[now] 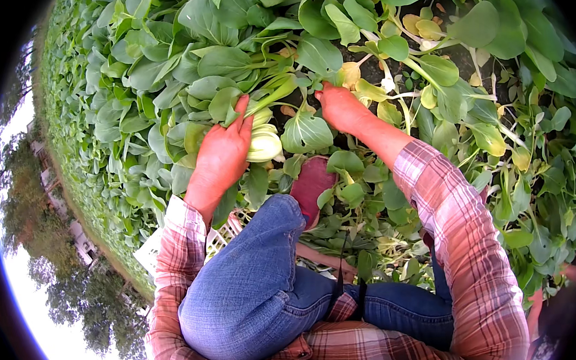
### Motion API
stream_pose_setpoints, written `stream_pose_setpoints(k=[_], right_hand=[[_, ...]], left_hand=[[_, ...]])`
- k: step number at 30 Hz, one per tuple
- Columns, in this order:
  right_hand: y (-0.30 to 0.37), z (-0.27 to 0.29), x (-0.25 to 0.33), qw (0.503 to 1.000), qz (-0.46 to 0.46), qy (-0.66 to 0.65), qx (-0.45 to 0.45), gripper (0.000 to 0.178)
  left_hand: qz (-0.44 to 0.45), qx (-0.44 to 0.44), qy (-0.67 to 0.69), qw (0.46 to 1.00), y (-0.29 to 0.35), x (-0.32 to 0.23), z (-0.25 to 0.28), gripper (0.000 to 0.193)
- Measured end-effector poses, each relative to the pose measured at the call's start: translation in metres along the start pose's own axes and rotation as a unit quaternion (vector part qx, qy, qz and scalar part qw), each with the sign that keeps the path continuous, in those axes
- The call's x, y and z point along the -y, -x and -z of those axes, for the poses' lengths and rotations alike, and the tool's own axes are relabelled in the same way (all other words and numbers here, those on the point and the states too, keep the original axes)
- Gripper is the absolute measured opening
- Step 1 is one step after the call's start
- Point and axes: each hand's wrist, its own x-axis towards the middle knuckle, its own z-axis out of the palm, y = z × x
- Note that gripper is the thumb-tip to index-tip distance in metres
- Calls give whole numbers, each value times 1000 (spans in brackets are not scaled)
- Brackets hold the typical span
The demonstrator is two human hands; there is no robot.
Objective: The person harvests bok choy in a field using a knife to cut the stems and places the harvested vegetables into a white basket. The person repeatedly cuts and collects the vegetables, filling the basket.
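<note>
My left hand is closed around a head of bok choy, its pale green base showing beside my fingers and its leaves pointing up and away. My right hand reaches down among the plants to the right of it. Its fingers are drawn together by a green leaf and a yellowed leaf; what they grip, if anything, is hidden. Between and just below the hands hangs a broad leaf with small holes.
Dense leafy plants fill the left and far side. Yellowing plants over dark soil lie at right. My bent knee and dark red shoe are below my hands. A white slatted basket stands behind my left forearm.
</note>
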Motion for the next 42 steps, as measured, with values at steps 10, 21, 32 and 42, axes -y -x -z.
stream_pose_setpoints(k=[10, 21, 32, 42], right_hand=[[-17, -8, 16, 997, 8, 81, 6, 24], [16, 21, -8, 989, 19, 115, 89, 20], [15, 9, 10, 855, -78, -509, 66, 45], [56, 33, -2, 769, -2, -635, 73, 31]], left_hand=[[-9, -31, -21, 999, 3, 2, -12, 65], [-19, -28, -2, 999, 11, -3, 3, 54], [-56, -131, 11, 990, 28, -17, 16, 35], [-51, 30, 170, 984, 55, -29, 50, 78]])
